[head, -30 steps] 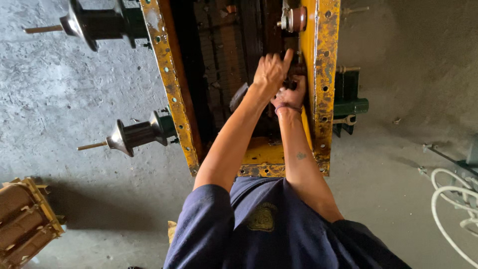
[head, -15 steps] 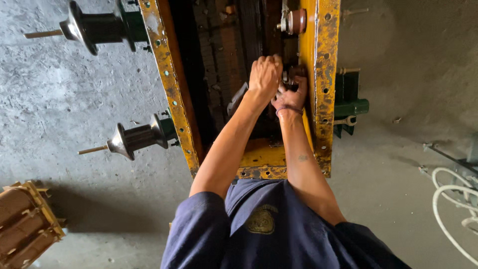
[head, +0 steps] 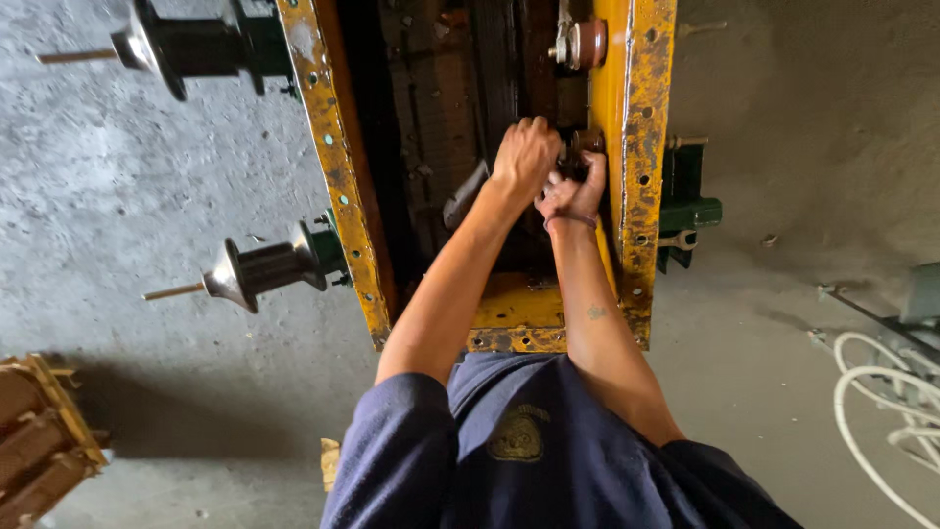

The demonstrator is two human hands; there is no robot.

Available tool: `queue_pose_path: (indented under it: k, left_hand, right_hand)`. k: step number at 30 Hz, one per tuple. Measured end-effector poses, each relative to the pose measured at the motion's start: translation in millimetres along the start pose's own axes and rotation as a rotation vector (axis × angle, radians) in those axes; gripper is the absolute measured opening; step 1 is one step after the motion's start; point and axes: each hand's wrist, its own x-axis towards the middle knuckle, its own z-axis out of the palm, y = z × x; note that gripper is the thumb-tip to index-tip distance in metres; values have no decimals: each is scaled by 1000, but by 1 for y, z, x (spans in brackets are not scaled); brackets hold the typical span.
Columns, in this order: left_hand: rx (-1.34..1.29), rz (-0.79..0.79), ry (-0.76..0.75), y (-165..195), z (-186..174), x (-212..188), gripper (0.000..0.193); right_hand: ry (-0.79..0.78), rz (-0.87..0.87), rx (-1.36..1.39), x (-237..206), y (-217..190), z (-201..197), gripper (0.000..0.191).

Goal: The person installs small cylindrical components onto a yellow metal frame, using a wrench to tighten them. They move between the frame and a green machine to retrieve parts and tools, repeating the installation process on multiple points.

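I lean over an open yellow metal tank (head: 338, 186) with a dark, rusty inside. My left hand (head: 524, 157) is closed in a fist against a small dark part (head: 565, 154) at the tank's inner right wall. My right hand (head: 573, 194), with a band on the wrist, lies just below it, its fingers curled up around a brown round fitting (head: 587, 142) on that wall. A second, larger brown fitting (head: 586, 42) sits higher on the same wall. What the left fist encloses is mostly hidden.
Two grey ribbed insulators, one upper (head: 186, 47) and one lower (head: 264, 269), stick out from the tank's left side. A green bracket (head: 685, 201) is on its right side. A wooden crate (head: 39, 441) stands at lower left, white cables (head: 881, 392) lie at right on the concrete floor.
My left hand, with fingers stretched upward a second ago, has closed into a fist and dropped beside the brown fitting. My right hand stays on the fitting.
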Motion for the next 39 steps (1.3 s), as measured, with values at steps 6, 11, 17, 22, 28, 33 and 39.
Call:
queue_pose_path:
  k: [6,11,17,22,28,33,39]
  left_hand:
    - [-480,32,-376,-38,-15,21,18]
    - [-318,81,-102,-25,-5,1,13]
    - [-180,115,37,-8,-4,-17,9]
    - [-434,-251,-672,-34,-15,25,31]
    - [-350,146,-436,-39,-2,19,17]
    - [-136,174,98,-15,15,-16,6]
    - [-381,230,-265,-42,5,11,16]
  right_hand:
    - [15,28,55,-10,-7,9,42]
    - [1,6,77,-2,-4,4,46]
    - [-176,-54,81,7,-3,-7,46]
    - [-72,72,-72,-3,-8,1,60]
    - [-59,38,-41,2,-2,-4,48]
    - [-197,-75,29,15,3,-17,40]
    - [-39,1,-65,11,3,-20,45]
